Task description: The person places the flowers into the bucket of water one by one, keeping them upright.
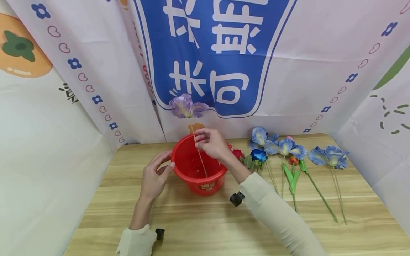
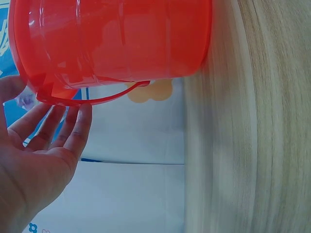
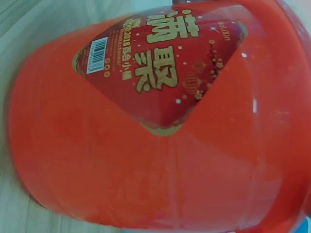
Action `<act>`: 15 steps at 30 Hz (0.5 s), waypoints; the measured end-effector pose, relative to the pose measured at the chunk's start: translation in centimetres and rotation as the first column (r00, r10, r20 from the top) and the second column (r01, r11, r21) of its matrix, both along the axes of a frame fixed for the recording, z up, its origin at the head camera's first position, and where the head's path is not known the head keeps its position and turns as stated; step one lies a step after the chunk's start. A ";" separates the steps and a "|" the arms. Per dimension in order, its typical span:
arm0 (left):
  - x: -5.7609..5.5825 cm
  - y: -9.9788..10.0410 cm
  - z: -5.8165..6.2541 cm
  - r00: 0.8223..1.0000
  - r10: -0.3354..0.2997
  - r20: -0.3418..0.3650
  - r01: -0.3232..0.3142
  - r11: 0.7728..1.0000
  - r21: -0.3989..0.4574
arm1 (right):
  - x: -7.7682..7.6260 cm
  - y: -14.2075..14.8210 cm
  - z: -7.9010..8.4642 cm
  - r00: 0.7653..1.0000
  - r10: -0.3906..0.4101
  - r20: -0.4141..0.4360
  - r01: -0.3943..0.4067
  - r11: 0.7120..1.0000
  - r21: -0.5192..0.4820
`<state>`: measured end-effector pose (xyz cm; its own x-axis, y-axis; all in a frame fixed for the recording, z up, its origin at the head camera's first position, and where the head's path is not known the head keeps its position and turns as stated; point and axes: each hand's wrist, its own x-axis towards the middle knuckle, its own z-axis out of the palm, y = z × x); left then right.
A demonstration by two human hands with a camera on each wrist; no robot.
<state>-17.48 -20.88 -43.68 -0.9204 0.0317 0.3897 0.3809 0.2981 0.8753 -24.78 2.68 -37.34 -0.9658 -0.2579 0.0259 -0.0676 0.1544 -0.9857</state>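
Note:
A red plastic bucket (image 1: 195, 189) stands upright on the wooden table. My left hand (image 1: 155, 179) holds its left rim, the thumb at the near side and the fingers against the outside. In the left wrist view those fingers meet the rim beside the hanging red handle (image 2: 114, 97). Above the bucket's mouth, my right hand (image 1: 211, 142) pinches the thin stem of a purple artificial iris (image 1: 182, 106). The stem's lower end reaches down inside the bucket, while the bloom sits above the hand. Only the bucket's wall and label (image 3: 160, 73) fill the right wrist view.
Right of the bucket lie several blue irises (image 1: 333, 157), a blue rose (image 1: 258, 155), a red rose (image 1: 238, 154) and an orange-red tulip (image 1: 293, 160) with green leaves. A printed cloth (image 1: 288, 89) hangs behind the table (image 1: 205, 227).

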 end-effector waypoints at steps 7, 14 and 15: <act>0.1 0.2 0.0 1.000 0.002 0.011 -0.002 1.000 -0.004 | -0.1 -0.1 -0.4 0.997 0.009 0.083 -0.011 1.000 0.026; 0.0 0.0 0.0 1.000 -0.005 -0.006 0.005 1.000 0.003 | -0.2 -0.3 -0.7 0.993 0.000 0.118 -0.013 0.994 0.111; 0.0 0.0 -0.1 1.000 -0.004 -0.008 0.004 1.000 0.003 | -0.2 -0.4 -0.8 0.993 -0.001 0.115 -0.014 0.991 0.132</act>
